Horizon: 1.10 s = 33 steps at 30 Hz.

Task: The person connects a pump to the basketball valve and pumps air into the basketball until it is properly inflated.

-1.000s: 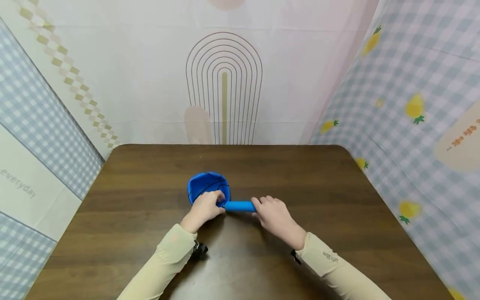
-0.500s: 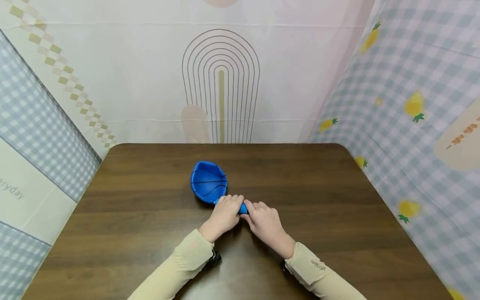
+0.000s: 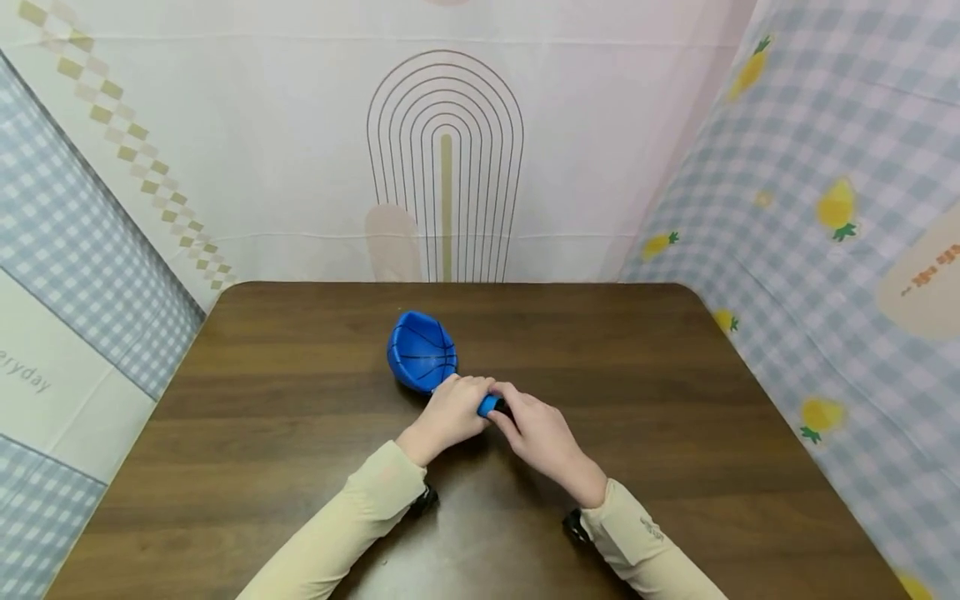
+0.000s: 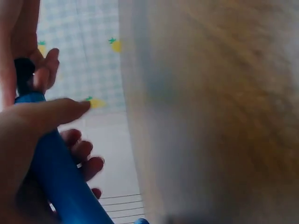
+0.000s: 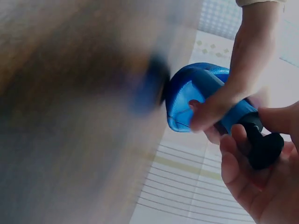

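"Head view: where's the blue ball (image 3: 420, 350)?"

"Left of the table's (image 3: 285, 400) middle, nearer the far edge, caved in like a bowl with its hollow showing."

"And the grip?"

"Left hand (image 3: 453, 412) is wrapped round the blue pump (image 3: 490, 406) at the ball's near-right side; right hand (image 3: 543, 429) is clamped on its black handle (image 5: 264, 151)."

"What's changed?"

"Half a second ago the handle was hidden; now black shows beyond the blue, and the ball sits slightly closer to the far edge."

Left hand (image 5: 226, 102) grips blue tube (image 5: 239, 112); right hand (image 5: 273, 189), black handle (image 5: 265, 151).
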Motion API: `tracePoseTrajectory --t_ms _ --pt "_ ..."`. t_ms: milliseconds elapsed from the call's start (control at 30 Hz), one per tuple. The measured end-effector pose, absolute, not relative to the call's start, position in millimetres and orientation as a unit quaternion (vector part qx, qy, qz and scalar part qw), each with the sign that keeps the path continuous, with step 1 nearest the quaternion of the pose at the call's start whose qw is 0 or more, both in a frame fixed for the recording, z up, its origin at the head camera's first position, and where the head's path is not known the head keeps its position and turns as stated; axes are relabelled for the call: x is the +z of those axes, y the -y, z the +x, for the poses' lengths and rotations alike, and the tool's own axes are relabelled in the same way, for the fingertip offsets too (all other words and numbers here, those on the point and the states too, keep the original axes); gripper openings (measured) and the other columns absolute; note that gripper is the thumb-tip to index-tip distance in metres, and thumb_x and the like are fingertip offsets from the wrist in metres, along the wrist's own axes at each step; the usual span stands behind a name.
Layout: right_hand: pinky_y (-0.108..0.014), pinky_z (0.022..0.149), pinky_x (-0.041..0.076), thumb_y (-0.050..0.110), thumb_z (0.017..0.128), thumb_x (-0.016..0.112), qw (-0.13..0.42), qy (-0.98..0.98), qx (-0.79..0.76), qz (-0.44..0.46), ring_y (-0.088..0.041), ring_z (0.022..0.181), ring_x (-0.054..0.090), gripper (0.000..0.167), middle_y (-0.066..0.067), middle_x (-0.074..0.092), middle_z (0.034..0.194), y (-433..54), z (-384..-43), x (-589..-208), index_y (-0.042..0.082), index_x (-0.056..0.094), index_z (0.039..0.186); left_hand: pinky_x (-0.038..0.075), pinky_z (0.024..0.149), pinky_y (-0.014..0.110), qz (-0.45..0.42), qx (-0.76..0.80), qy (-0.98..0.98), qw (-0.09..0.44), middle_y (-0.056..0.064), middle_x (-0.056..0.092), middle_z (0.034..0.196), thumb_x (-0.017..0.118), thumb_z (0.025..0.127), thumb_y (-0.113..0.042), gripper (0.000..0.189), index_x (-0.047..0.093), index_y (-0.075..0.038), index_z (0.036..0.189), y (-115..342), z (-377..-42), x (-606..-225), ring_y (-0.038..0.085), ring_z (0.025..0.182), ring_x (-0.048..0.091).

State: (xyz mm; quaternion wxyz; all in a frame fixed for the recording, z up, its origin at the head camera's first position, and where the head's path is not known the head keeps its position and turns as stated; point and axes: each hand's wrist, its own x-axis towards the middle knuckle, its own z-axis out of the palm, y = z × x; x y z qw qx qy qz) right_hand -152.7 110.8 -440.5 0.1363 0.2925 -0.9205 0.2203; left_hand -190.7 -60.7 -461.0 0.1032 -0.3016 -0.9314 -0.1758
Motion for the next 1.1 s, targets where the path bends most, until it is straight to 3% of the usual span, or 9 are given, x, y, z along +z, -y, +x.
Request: tracePoseTrajectory --t_ms 267,567,800,1100 --pt "-0.021 0.061 0.046 0.02 0.089 0.071 0.12 0.918 0.273 0.261 -0.006 0.069 0.052 0.026 0.002 0.061 0.09 -125 -157 -437 0.011 0.057 0.108 0.044 0.086 0.033 -0.369 -0.147 0.915 0.067 -0.001 0.06 0.109 0.057 0.098 -0.031 0.032 0.051 -0.015 0.125 70 -188 -463 0.015 0.1 0.058" --pt "-0.023 0.06 0.049 0.022 0.087 0.073 0.145 0.891 0.307 0.303 -0.014 0.068 0.057 0.025 0.002 0.061 0.091 -134 -158 -436 0.012 0.062 0.107 0.049 0.09 0.035 -0.363 -0.161 0.91 0.12 -0.001 0.061 0.113 0.066 0.092 -0.024 0.037 0.053 -0.017 0.127 77 -184 -460 0.017 0.103 0.059" --pt "-0.02 0.055 0.046 0.012 0.078 0.08 0.187 0.854 0.395 0.284 -0.003 0.062 0.05 0.028 0.003 0.059 0.077 -149 -154 -439 0.013 0.067 0.103 0.049 0.093 0.035 -0.364 -0.177 0.902 0.153 -0.003 0.065 0.112 0.064 0.093 -0.026 0.035 0.057 -0.019 0.127 73 -188 -459 0.017 0.1 0.061" --pt "-0.02 0.06 0.048 0.007 0.086 0.071 0.166 0.858 0.436 0.216 -0.001 0.067 0.054 0.022 0.003 0.061 0.08 -189 -136 -422 0.019 0.066 0.105 0.049 0.093 0.036 -0.34 -0.177 0.906 0.181 -0.001 0.067 0.109 0.066 0.091 -0.026 0.036 0.06 -0.018 0.125 80 -198 -459 0.019 0.099 0.063"
